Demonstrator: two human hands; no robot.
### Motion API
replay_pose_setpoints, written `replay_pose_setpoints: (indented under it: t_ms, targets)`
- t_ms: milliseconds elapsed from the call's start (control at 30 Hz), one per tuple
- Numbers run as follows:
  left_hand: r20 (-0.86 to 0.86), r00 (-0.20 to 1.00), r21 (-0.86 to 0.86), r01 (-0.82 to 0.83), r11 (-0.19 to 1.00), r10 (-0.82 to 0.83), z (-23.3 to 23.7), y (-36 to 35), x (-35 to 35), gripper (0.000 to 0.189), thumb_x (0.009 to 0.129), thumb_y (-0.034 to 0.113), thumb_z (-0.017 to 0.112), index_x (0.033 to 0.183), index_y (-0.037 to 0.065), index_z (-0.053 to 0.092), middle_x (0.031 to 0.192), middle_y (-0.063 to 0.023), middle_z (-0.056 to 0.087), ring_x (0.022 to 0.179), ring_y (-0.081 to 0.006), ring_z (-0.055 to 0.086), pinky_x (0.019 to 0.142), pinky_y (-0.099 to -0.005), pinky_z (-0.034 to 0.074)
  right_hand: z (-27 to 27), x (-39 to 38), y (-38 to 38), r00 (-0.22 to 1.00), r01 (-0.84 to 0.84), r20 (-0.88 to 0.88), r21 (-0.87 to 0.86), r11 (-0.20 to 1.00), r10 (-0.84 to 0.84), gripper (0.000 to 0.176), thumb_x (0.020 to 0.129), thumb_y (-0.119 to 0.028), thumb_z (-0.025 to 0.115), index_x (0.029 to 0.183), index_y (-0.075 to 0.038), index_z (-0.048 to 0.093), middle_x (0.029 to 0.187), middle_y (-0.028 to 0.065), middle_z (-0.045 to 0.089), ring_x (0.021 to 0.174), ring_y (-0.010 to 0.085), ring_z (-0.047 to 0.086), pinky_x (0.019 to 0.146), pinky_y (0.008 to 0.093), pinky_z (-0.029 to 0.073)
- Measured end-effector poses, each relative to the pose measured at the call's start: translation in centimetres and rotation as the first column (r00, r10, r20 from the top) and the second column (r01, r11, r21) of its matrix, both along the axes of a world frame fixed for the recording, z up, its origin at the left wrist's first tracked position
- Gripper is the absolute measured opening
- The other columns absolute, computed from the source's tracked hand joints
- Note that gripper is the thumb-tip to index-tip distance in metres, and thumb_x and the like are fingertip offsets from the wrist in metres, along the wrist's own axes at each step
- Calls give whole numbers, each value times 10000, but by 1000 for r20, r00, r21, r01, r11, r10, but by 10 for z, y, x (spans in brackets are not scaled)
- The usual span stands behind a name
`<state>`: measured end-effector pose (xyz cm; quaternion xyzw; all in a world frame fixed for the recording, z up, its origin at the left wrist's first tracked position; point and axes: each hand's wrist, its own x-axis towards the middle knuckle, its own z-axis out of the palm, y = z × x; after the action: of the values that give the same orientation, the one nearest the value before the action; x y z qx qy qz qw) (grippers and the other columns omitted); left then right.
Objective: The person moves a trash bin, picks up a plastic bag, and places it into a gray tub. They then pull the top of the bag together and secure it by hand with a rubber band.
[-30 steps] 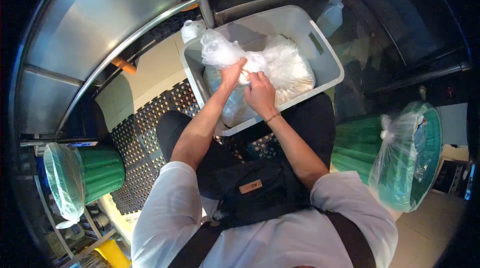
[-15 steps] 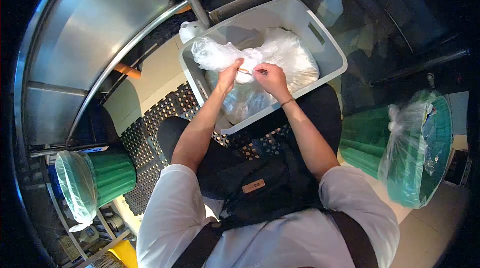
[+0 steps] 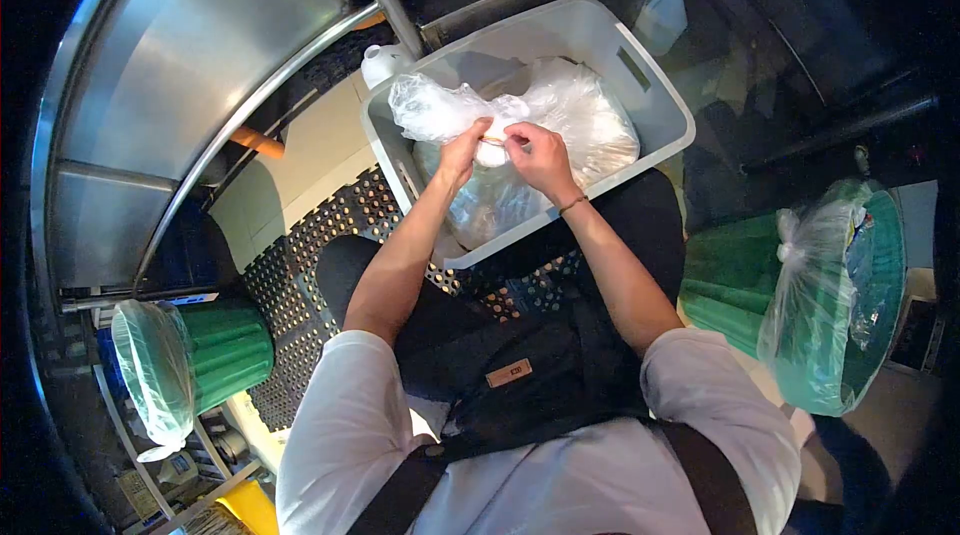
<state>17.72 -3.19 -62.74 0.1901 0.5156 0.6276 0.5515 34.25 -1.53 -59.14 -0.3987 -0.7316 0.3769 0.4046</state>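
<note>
Pinched between both of your hands is the gathered neck of the clear plastic bag [image 3: 590, 125]. Your left hand [image 3: 462, 150] clamps the twist from 9 o'clock and your right hand [image 3: 540, 157] closes on it from 3 o'clock, fingertips almost meeting. A thin tan band [image 3: 492, 140] shows between them; which hand grips it cannot be told. The bag lies inside the grey tub [image 3: 655, 95] at 12 o'clock, its bulk filling the tub floor and its loose top spilling toward 10 o'clock. A white jug [image 3: 385, 60] stands just beside the tub's far left corner. The tub rests on a perforated black mat [image 3: 300, 245]. 2 green bins with clear liners flank you: 1 at 8 o'clock [image 3: 215, 350], 1 at 4 o'clock [image 3: 800, 305].
</note>
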Motion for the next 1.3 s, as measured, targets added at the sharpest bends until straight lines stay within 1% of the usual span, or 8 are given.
replay_pose_setpoints:
  t_ms: [233,300,700,1000,1100,1167,1233,1300]
  targets:
    - [1,1000,-31,24,999,-23,-5,2,-2,231,813,128,715,997,-2,666,968,-69,662,858,-168,627,775,-311,508,-3,-2,-2,999,-35,-38,-66,997,33,156,750,-31,643,904,-47,657,777,138,667,730,291,663,662,387,519]
    - [8,1000,-23,5,1000,-5,-4,2,-2,218,811,127,716,982,2,663,956,-68,659,847,-168,625,762,-313,508,-2,-3,-4,997,-26,80,126,992,16,163,767,-48,654,929,-54,664,750,105,666,685,236,663,653,330,537]
    - [-34,999,-24,16,1000,-17,-7,0,4,189,800,102,719,961,17,668,935,-49,657,830,-160,621,739,-306,502,-6,-4,-9,980,-26,196,255,967,-25,204,739,-51,606,927,-86,676,740,112,635,723,293,625,666,401,496]
    - [-94,990,4,-109,994,109,-3,4,9,185,815,121,735,957,15,681,930,-49,664,828,-151,616,732,-291,494,2,-5,-9,997,-7,73,169,986,-5,180,785,-91,627,958,-50,653,732,104,626,726,273,629,659,361,501]
    - [1,999,108,42,993,-42,6,-1,5,223,819,170,753,961,9,691,949,-63,672,844,-155,623,750,-288,499,-8,-7,-3,994,74,-85,145,987,-62,210,788,-96,666,989,-42,639,745,86,641,704,220,643,643,316,505]
    - [-140,900,-120,399,909,-414,12,-2,-6,404,880,284,688,1162,-2,638,1107,-86,652,1021,-148,594,901,-283,448,-15,-1,3,990,52,-132,0,999,-52,195,777,-98,689,957,-33,647,744,80,652,696,189,643,635,300,504]
    - [-194,882,-128,410,903,-428,-1,-1,-11,405,877,298,689,1146,-3,648,1105,-83,654,1035,-150,590,919,-283,438,-19,2,11,981,18,-188,-145,989,-46,184,766,-99,711,924,-25,655,743,74,664,688,157,644,628,285,503]
    - [-249,860,-142,423,895,-446,-7,-2,-11,408,875,312,691,1131,-3,658,1102,-81,656,1048,-151,586,937,-283,427,-19,1,20,997,-41,52,-237,971,55,156,758,-122,735,835,-5,665,730,74,681,657,124,636,609,276,498]
